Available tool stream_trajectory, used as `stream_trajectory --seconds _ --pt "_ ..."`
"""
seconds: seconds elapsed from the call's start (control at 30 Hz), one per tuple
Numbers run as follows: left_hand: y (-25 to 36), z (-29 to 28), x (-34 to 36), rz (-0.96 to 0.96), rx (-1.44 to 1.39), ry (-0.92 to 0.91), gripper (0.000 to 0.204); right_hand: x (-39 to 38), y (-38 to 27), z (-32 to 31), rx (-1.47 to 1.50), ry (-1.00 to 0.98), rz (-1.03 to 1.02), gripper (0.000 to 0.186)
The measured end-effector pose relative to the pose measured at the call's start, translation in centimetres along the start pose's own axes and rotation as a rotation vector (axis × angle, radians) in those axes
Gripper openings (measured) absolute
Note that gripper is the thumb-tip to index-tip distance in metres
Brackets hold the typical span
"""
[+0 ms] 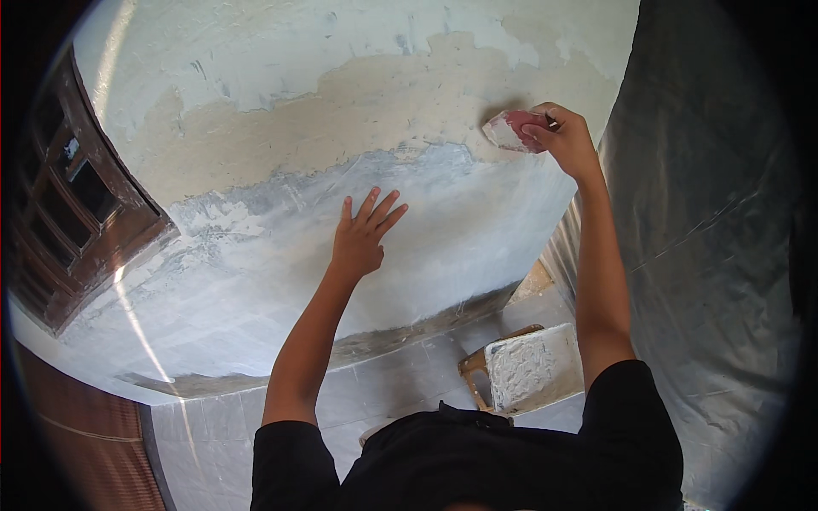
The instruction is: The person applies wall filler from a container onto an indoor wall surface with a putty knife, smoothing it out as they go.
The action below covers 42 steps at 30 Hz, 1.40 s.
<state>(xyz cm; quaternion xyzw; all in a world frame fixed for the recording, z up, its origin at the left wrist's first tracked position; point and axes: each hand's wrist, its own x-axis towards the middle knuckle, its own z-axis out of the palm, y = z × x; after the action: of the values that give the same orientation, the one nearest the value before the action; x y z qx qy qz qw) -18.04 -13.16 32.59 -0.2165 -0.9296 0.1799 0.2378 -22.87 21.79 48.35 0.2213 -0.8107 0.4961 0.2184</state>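
Note:
My right hand point(562, 136) is raised high and grips a small reddish sanding block point(508, 129), which is pressed flat against the wall point(281, 128) where tan patches meet grey filler. My left hand point(362, 234) lies flat on the grey-white part of the wall, lower and to the left, with fingers spread and nothing in it. Both forearms rise from the lower edge, out of black sleeves.
A dark wooden window frame point(77, 213) sits in the wall at the left. On the tiled floor point(400, 383) below stands a wooden board smeared with white plaster point(528, 366). A grey plastic sheet point(707, 238) hangs at the right.

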Motion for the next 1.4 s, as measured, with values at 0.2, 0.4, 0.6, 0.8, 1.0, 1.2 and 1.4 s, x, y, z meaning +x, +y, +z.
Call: stream_trajectory --seconds 0.2,0.4,0.6,0.8,1.0,1.2,1.4 --pt "0.0 0.2 0.0 0.015 -0.037 0.130 0.093 -6.9 2.3 7.4 -0.307 0.375 -0.379 0.020" --pt "-0.1 -0.1 0.0 0.016 -0.099 0.084 0.095 -8.3 4.4 12.8 -0.505 0.441 -0.480 0.020" --pt "0.0 0.0 0.1 0.020 -0.058 0.087 0.096 -6.3 5.2 14.7 -0.617 0.504 -0.523 0.022" --pt "0.0 -0.2 0.1 0.022 -0.084 0.111 0.097 -6.4 6.1 16.0 -0.653 0.520 -0.554 0.020" --pt "-0.2 0.1 -0.1 0.026 -0.073 0.143 0.097 -7.1 5.9 16.4 -0.629 0.537 -0.586 0.021" --pt "-0.1 0.1 0.1 0.018 -0.084 0.137 0.097 -5.5 6.1 16.3 -0.651 0.538 -0.574 0.021" --pt "-0.2 -0.3 0.1 0.018 -0.039 -0.030 0.096 -7.2 5.8 17.0 -0.616 0.513 -0.587 0.021"
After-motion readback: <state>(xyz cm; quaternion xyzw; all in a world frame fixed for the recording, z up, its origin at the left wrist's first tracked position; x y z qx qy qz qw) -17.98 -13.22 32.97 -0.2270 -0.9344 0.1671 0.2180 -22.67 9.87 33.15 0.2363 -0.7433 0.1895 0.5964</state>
